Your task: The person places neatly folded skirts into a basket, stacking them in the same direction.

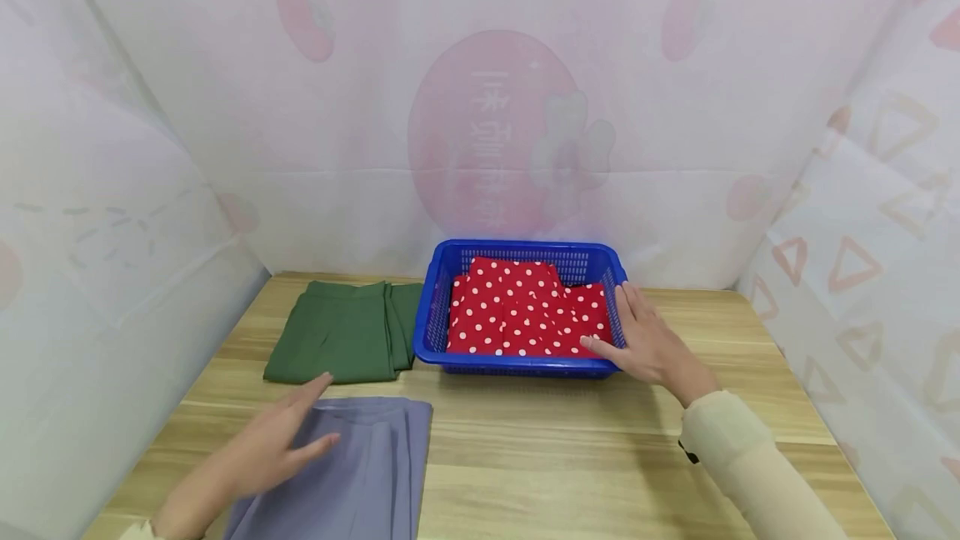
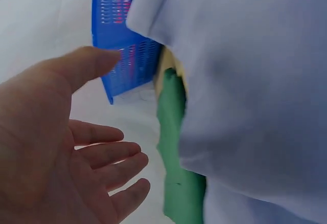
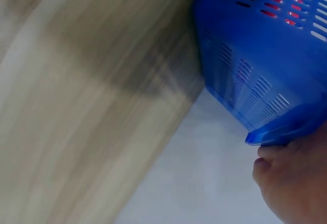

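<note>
My left hand [image 1: 266, 444] hovers over the folded grey-purple cloth [image 1: 375, 473], thumb spread from straight fingers, holding nothing. In the left wrist view that cloth [image 2: 255, 91] fills the right side, beside the relaxed fingers [image 2: 115, 162]. At the back centre stands a blue plastic basket [image 1: 525, 362] with slotted walls. Folded red cloth with white dots [image 1: 510, 307] lies inside it. My right hand [image 1: 648, 344] rests on the basket's right rim, fingers extended along it and thumb reaching over the front corner. From the right wrist, the hand [image 3: 294, 175] shows right at the blue rim [image 3: 286, 132].
A folded green cloth [image 1: 337, 332] lies left of the basket, behind the grey-purple one. Printed white sheets [image 1: 337, 132] stand as walls behind and on both sides of the wooden table [image 1: 525, 457].
</note>
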`<action>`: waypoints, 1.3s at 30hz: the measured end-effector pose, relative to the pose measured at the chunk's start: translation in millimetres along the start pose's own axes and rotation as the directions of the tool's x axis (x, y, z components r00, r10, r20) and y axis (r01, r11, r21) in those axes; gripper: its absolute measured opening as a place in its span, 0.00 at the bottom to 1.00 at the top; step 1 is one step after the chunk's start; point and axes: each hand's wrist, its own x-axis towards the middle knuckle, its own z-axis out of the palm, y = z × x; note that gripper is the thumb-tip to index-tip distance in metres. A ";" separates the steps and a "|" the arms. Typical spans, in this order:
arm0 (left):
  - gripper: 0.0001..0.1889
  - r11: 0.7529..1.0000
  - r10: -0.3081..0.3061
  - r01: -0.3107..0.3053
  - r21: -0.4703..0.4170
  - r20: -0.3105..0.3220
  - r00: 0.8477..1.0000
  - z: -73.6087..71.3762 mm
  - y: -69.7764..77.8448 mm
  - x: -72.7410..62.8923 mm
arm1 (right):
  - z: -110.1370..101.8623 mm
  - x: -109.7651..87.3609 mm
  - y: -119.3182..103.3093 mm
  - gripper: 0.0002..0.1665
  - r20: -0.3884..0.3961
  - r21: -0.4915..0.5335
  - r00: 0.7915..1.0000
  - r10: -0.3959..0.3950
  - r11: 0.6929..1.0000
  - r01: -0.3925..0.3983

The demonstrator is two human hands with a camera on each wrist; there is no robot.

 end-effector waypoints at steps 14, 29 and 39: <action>0.64 0.998 0.051 -0.052 -0.047 -0.038 0.998 48.5 -18.8 -39.2 | 7.4 -0.4 7.1 0.71 -0.004 0.045 1.000 0.009 0.999 -0.009; 0.66 0.984 -0.047 0.060 -0.168 0.079 0.996 68.4 -25.6 -35.0 | 7.3 -0.4 4.1 0.72 -0.006 0.030 1.000 0.027 0.999 -0.027; 0.66 0.970 -0.064 0.085 -0.227 0.095 0.993 67.8 -21.8 -36.7 | 6.3 -0.5 2.7 0.72 0.007 0.037 1.000 0.027 0.999 -0.028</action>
